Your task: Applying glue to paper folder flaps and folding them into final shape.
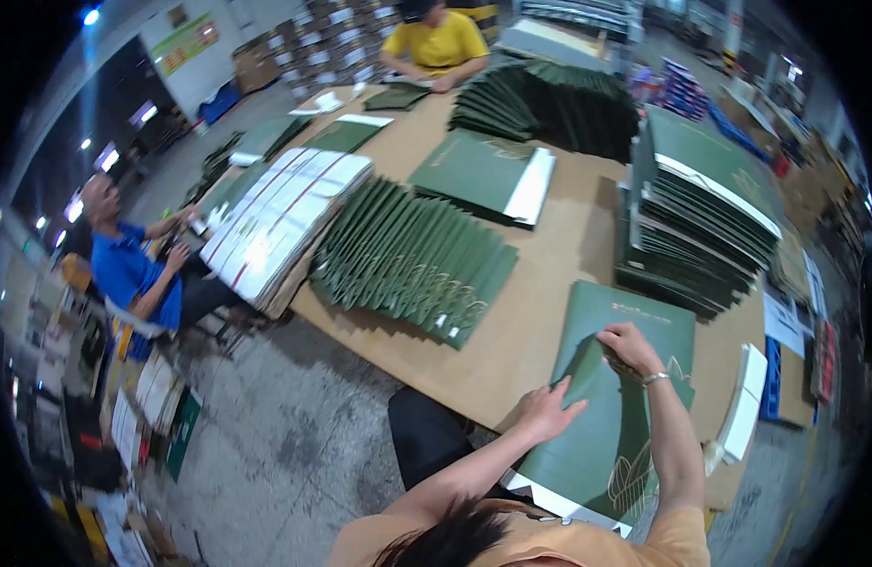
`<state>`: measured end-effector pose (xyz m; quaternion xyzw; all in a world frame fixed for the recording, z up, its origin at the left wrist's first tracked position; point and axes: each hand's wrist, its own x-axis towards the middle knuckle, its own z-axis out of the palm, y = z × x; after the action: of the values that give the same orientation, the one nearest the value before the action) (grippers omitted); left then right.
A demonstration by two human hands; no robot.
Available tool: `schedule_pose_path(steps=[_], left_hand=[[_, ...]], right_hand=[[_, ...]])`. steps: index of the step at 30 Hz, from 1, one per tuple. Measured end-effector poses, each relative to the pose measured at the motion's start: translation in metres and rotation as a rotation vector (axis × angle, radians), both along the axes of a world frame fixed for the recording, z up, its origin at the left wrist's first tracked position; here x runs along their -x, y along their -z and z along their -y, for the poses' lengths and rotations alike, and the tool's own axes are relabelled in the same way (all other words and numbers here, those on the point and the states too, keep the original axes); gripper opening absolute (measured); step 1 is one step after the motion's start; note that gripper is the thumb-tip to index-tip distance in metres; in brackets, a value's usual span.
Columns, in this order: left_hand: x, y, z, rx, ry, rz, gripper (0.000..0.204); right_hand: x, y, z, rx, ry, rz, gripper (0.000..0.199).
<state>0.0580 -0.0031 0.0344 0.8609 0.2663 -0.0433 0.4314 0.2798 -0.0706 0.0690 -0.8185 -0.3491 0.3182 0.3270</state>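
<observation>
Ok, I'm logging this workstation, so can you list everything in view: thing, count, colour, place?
flat green bag: one, dark green with white base, near table edge under both hands
fanned row of bags: one row, green, table middle
tall stack of bags: one, green and white, right side of table
far pile of bags: one, green, far end of table
single flat bag: one, green with white end, table centre
white sheet stack: one, white with red lines, left table edge
table: one, brown
seated person in blue: one, left
person in yellow: one, far end
left hand: flat on the bag
right hand: pinching the bag's fold
</observation>
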Motion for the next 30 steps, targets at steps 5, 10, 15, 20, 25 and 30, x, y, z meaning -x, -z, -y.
schedule_pose_path(steps=[5,10,15,20,25,30], left_hand=[[-0.031,0.005,-0.009,-0.056,-0.225,0.065,0.065],[-0.040,0.039,-0.004,-0.017,-0.282,0.220,0.056],[-0.045,0.034,0.006,-0.074,-0.245,0.258,0.043],[-0.042,0.043,0.001,-0.060,-0.243,0.265,0.040],[-0.051,0.037,-0.007,-0.049,-0.090,0.114,0.039],[-0.042,0.030,0.000,-0.073,-0.191,0.115,0.034]], right_hand=[[0.003,0.004,-0.006,-0.076,-0.058,-0.038,0.032],[0.012,0.016,-0.007,-0.075,0.037,0.015,0.022],[-0.011,0.053,0.008,-0.234,-0.122,0.064,0.025],[-0.006,0.039,0.000,-0.085,-0.055,-0.339,0.026],[-0.019,0.061,0.005,-0.060,-0.060,-0.204,0.026],[0.000,0.074,0.000,-0.115,-0.066,0.134,0.026]])
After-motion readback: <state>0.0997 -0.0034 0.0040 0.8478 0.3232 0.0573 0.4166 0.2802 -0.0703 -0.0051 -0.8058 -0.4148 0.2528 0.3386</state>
